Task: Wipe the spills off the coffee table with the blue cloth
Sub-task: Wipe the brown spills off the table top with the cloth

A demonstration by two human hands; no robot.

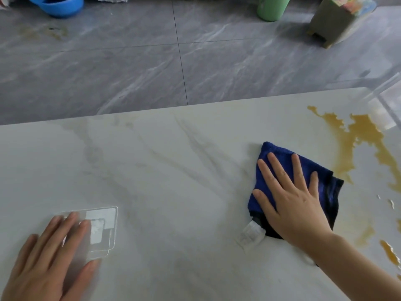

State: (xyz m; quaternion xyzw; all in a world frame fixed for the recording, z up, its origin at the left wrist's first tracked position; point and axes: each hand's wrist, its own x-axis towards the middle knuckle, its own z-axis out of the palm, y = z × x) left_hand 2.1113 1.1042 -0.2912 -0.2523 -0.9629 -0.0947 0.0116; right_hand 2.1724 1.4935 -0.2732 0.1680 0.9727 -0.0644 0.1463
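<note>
A folded blue cloth (pixel 325 185) lies flat on the white marble coffee table (pixel 165 170), right of centre. My right hand (pixel 290 196) presses down on it with fingers spread, palm flat. A white care label (pixel 250 236) sticks out from the cloth's near edge. A yellow-brown spill (pixel 360 137) spreads over the table's right side, just beyond the cloth, with smaller patches (pixel 389 252) near the right edge. My left hand (pixel 50 255) rests flat on the table at the near left, fingers apart, its fingertips on a clear plastic piece (pixel 104 227).
Beyond the table's far edge is a grey tiled floor (pixel 130 61) with a faint yellowish stain at far left. A blue basin (pixel 58 5), a green cylinder (pixel 271 7) and a small green stool (pixel 338 20) stand on the floor at the back.
</note>
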